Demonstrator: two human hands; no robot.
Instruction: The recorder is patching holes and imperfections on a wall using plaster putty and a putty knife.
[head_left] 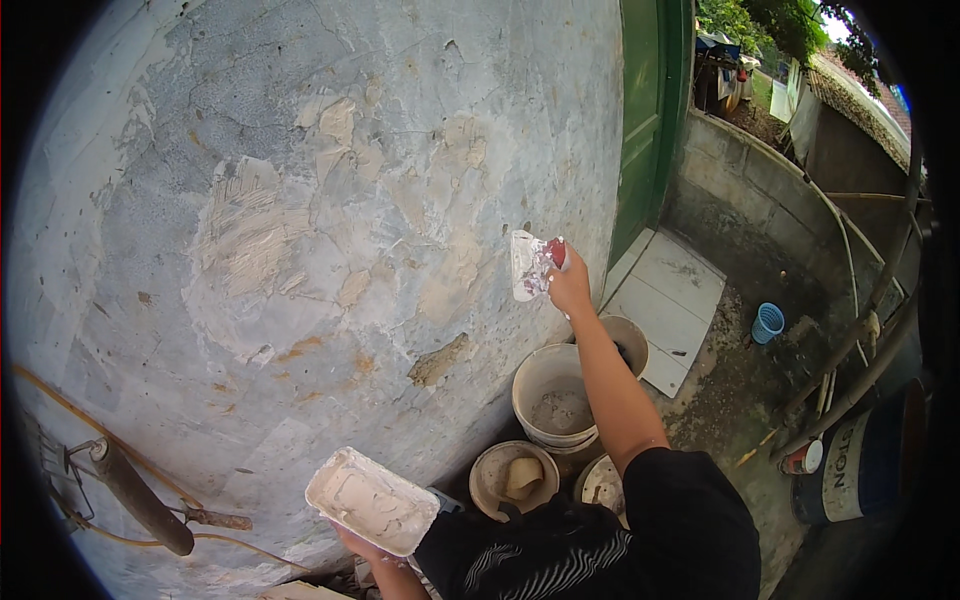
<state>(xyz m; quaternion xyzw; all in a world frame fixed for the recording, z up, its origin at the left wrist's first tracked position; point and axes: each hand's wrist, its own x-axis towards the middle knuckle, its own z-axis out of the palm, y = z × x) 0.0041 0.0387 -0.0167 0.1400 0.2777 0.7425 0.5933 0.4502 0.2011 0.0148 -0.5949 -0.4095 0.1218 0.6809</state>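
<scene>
My right hand (570, 287) is closed round the red handle of a putty knife (525, 268). Its wide pale blade, smeared with white filler, is close to or against the grey plaster wall (500, 90); I cannot tell whether it touches. Low at the front, my left hand (360, 545) supports a white rectangular tub (350, 528) from beneath, its fingers mostly hidden. Beige filler lies in the tub, tilted toward me. Rough beige filler patches (250, 235) cover parts of the wall, and a bare brownish patch (438, 360) shows lower down.
Several buckets (555, 440) stand below my right arm along the wall. A paint roller (140, 500) is at lower left. Beyond are a green door (645, 120), pale tiles (655, 310), a blue basket (768, 323), a dark blue drum (860, 465) and leaning poles (855, 340).
</scene>
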